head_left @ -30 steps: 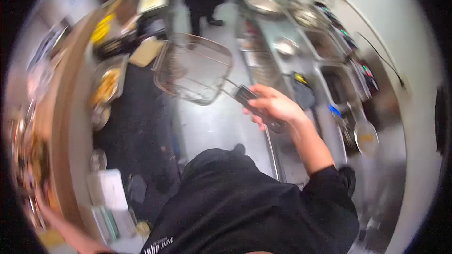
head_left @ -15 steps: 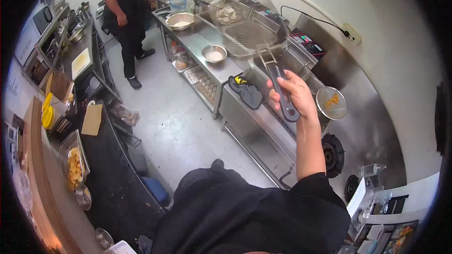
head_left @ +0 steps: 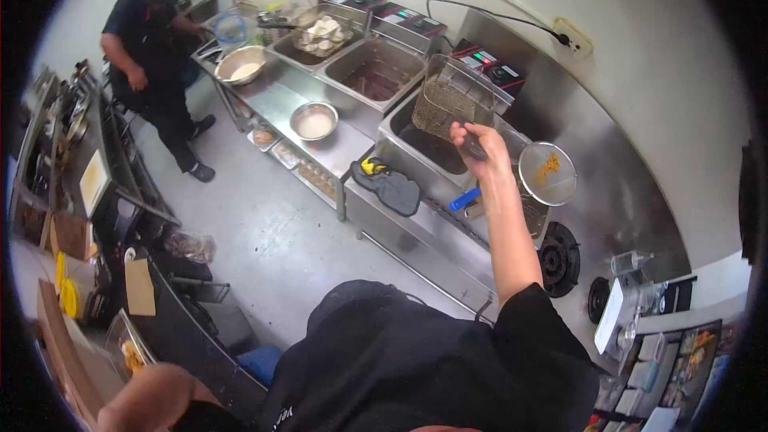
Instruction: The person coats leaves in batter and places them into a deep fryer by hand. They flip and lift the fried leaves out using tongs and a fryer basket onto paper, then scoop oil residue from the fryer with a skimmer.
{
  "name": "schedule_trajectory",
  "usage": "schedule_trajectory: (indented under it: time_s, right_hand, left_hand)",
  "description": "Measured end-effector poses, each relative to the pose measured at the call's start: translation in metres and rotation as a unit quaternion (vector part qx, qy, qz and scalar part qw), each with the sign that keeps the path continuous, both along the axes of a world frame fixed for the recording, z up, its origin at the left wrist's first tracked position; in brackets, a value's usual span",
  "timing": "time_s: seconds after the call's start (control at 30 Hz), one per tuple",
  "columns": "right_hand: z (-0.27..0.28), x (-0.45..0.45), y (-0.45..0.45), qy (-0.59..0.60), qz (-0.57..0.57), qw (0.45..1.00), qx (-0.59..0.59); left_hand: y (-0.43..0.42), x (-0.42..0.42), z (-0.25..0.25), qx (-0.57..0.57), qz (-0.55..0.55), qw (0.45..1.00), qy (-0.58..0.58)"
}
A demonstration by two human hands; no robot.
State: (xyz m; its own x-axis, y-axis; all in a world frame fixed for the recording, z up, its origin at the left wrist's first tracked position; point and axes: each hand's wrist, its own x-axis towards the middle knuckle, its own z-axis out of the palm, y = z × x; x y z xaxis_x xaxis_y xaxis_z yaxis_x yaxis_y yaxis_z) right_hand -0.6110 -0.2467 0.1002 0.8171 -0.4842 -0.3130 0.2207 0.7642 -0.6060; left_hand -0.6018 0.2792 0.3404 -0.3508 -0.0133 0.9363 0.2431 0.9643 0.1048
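Observation:
My right hand (head_left: 478, 149) is closed around the dark handle of a wire fryer basket (head_left: 452, 106). The basket, its mesh looking bare, hangs over the nearest fryer vat (head_left: 390, 130); whether its bottom touches the oil I cannot tell. Just right of my right wrist lies a round mesh skimmer (head_left: 538, 162) with orange fried bits in it. A blue-handled tool (head_left: 465, 199) sits beside the wrist, partly covered. At the lower left a blurred part of my bare left arm shows; its hand is outside the picture.
Left of the vat is another fryer vat (head_left: 376, 72), then a basket of pale food (head_left: 322, 35). Metal bowls (head_left: 314, 122) and a dark glove (head_left: 387, 188) lie on the steel counter. A co-worker (head_left: 152, 56) stands at the far left. Burners (head_left: 558, 259) are at right.
My right hand has lowered the basket from above the middle vat to the nearest one. The view has shifted, and my left arm has come in at the lower left.

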Motion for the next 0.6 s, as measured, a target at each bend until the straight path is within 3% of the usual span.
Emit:
schedule_trajectory:
  time_s: [0.27,0.4,0.53,0.6]
  right_hand:
    - [0.003,0.032,-0.013,0.03,-0.131,0.989,0.054]
    - [-0.006,0.049,-0.014,0.02,-0.137,0.988,0.068]
    - [-0.011,0.07,-0.001,0.038,-0.207,0.977,0.038]
    - [-0.012,0.08,0.017,0.101,-0.197,0.975,0.016]
  left_hand:
    - [-0.092,0.115,-0.007,0.012,-0.068,0.997,-0.032]
    - [-0.122,0.172,-0.013,0.01,-0.116,0.993,-0.028]
    - [-0.134,0.244,-0.021,-0.002,-0.141,0.99,-0.008]
    - [-0.141,0.289,-0.03,-0.046,-0.215,0.975,0.035]
